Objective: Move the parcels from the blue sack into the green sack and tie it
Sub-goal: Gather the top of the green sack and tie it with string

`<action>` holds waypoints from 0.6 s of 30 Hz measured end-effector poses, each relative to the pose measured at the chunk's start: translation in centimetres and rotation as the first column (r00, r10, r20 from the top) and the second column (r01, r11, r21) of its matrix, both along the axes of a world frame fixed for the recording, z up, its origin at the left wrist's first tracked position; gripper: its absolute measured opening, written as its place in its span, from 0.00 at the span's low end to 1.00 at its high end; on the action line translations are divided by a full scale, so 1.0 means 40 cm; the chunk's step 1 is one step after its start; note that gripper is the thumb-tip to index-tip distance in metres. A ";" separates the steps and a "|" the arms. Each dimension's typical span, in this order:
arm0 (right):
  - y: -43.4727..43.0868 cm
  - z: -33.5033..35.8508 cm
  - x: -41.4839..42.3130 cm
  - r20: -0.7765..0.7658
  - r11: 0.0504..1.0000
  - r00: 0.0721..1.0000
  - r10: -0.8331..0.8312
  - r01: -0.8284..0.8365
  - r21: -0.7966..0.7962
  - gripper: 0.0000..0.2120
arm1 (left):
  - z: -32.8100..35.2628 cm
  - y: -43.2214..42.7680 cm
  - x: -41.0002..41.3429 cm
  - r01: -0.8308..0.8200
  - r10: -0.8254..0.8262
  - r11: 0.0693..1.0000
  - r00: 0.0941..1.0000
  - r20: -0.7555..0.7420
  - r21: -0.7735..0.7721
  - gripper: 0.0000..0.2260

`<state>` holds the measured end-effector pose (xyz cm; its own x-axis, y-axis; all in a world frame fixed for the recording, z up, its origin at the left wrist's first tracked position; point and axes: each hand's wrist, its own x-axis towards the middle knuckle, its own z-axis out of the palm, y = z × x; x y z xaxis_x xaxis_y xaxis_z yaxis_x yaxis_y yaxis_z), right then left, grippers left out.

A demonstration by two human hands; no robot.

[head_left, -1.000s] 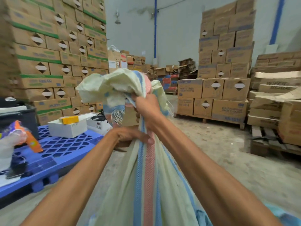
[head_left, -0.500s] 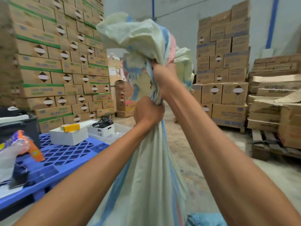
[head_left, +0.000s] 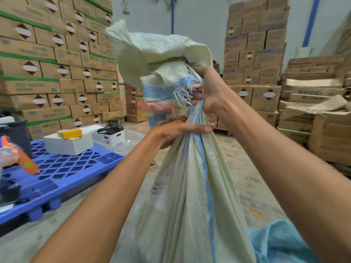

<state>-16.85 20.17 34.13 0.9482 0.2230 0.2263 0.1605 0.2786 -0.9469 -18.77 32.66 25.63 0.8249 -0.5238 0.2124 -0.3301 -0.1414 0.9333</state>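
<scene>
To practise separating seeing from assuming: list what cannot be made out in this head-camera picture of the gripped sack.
Head view throughout.
1. The parcels: hidden inside the green sack, behind its woven cloth.
2. Its bottom: cut off by the lower edge.
3. The blue sack: mostly covered by the right forearm and cut by the lower edge; contents unseen.
4. Any tie: left hand and right hand cover the bunched neck.
5. Print on the cartons: blurred.

Scrawled in pen on white box (head_left: 68, 144): roughly "KYOCA", not certain. On flattened carton (head_left: 313, 93) at right: "WIPER", second word too blurred to read. Green-banded cartons (head_left: 47, 54) at left and far stack (head_left: 256, 54): printing unreadable. Diamond labels: blank white.
</scene>
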 end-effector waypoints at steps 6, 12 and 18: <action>-0.072 -0.195 0.108 -0.185 0.993 0.983 -0.016 -0.007 -0.119 0.13 | -0.193 -0.096 0.096 0.112 -0.092 0.988 0.979 -0.182 0.103 0.25; -0.147 -0.294 0.147 -0.276 0.996 0.961 0.016 -0.039 -0.079 0.20 | -0.329 -0.215 0.150 -0.090 0.021 0.985 0.912 -0.409 -0.150 0.12; -0.222 -0.365 0.072 -0.198 0.861 0.891 -0.408 0.304 -0.409 0.23 | -0.395 -0.306 0.121 -0.185 0.166 0.982 0.927 -0.338 -0.025 0.13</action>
